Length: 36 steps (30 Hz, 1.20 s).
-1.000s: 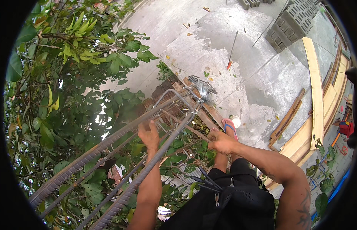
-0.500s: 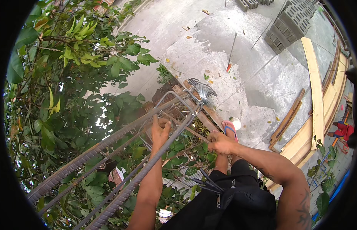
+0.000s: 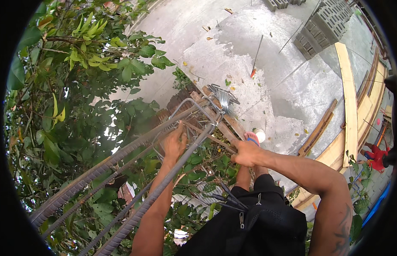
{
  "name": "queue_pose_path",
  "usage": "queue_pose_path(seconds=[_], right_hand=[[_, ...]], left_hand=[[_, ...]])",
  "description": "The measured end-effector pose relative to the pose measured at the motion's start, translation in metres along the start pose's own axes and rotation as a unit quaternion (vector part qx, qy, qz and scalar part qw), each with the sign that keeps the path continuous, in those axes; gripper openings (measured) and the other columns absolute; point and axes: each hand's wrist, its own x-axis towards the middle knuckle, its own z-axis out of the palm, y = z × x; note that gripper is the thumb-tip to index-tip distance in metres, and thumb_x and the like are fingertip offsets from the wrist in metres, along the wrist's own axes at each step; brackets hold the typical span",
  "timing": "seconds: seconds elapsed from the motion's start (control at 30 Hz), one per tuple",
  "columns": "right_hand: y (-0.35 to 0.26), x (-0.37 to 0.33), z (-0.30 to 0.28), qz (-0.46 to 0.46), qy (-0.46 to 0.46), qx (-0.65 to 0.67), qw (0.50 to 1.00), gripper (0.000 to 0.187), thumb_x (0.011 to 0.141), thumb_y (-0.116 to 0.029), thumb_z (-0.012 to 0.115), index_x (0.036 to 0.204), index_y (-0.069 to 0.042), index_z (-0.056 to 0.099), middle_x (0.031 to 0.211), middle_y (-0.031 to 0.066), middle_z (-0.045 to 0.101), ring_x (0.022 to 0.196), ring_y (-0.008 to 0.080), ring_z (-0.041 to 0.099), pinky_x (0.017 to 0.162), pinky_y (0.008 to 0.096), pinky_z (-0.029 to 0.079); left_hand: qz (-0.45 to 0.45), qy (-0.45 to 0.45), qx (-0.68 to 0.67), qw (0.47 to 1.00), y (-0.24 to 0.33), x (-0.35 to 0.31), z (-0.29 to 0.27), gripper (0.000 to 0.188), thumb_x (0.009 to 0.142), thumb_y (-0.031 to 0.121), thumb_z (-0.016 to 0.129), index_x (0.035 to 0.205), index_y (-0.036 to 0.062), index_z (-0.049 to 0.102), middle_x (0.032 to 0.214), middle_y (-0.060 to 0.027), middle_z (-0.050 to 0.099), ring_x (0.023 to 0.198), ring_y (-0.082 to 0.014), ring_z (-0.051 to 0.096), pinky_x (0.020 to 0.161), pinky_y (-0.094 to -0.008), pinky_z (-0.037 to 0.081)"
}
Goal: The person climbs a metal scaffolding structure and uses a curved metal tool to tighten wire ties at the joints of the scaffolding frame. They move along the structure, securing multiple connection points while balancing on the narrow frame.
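Steel bar frame [image 3: 160, 187] slants beside leaves [image 3: 49, 147]; probably heavy, stiff; best gripped by its long bars [image 3: 104, 170]. Right hand [image 3: 246, 153]: fingers clamped round thin rod [image 3: 213, 139]. Left hand [image 3: 174, 143] between bars, grip unclear.

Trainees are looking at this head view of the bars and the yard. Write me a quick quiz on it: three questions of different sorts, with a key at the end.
1. Multiple choice. What does the right hand grip?
a) a hollow block
b) a thin brown rod
c) a pale plank

2. True or false? The stack of grey blocks appears in the upper right of the picture.

3. Fill the gap. The silvery bundle near the bent steel bar is made of ____.

Key: 1. b; 2. true; 3. wire.
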Motion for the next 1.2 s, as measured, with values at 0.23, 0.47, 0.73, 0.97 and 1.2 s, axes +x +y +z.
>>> queue_pose_path(seconds=[0.23,0.47,0.73,0.97,1.2], right_hand=[[-0.010,-0.009,0.017,-0.041,0.042,-0.127,0.990,0.047,0.075,-0.020,0.056,0.109,0.009,0.043,0.076,0.0300,0.060,0.082,0.0437,0.060,0.077,0.0472,0.047],[-0.005,-0.014,0.018,-0.056,0.067,-0.061,0.994,0.042,0.075,-0.018,0.056,0.106,0.008,0.047,0.069,0.0221,0.062,0.064,0.0366,0.063,0.061,0.0441,0.050],[-0.001,0.014,-0.045,0.027,-0.216,-0.098,0.971,0.025,0.069,-0.014,0.059,0.088,0.004,0.059,0.066,0.0124,0.061,0.061,0.0244,0.063,0.051,0.0366,0.048],[0.034,-0.029,-0.012,-0.010,-0.349,0.261,0.900,0.031,0.083,-0.014,0.051,0.108,0.004,0.055,0.076,0.0137,0.060,0.058,0.0228,0.062,0.047,0.0347,0.050],[0.041,-0.009,0.067,-0.047,-0.375,0.569,0.731,0.035,0.089,-0.020,0.052,0.115,0.003,0.051,0.078,0.0129,0.055,0.055,0.0228,0.057,0.044,0.0330,0.047]], left_hand=[[0.065,0.057,0.018,0.996,-0.002,-0.006,0.001,0.051,0.080,0.008,0.053,0.131,0.0045,0.047,0.084,-0.0165,0.062,0.079,-0.0312,0.060,0.069,-0.0403,0.048],[-0.003,0.022,-0.045,0.999,0.004,-0.008,0.002,0.051,0.080,0.013,0.054,0.130,0.0031,0.048,0.101,-0.0180,0.062,0.092,-0.0331,0.059,0.082,-0.0397,0.046],[-0.235,0.088,-0.369,0.895,-0.004,-0.012,0.020,0.034,0.085,0.020,0.056,0.110,-0.0024,0.058,0.093,-0.0149,0.064,0.087,-0.0217,0.060,0.076,-0.0349,0.047],[-0.397,0.090,-0.585,0.701,-0.012,-0.020,0.019,0.052,0.092,0.045,0.043,0.121,0.0023,0.047,0.106,-0.0133,0.060,0.083,-0.0241,0.061,0.067,-0.0352,0.050],[-0.273,0.081,-0.677,0.679,0.006,-0.020,0.001,0.048,0.092,0.040,0.047,0.113,-0.0031,0.053,0.096,-0.0171,0.063,0.082,-0.0270,0.063,0.070,-0.0384,0.052]])
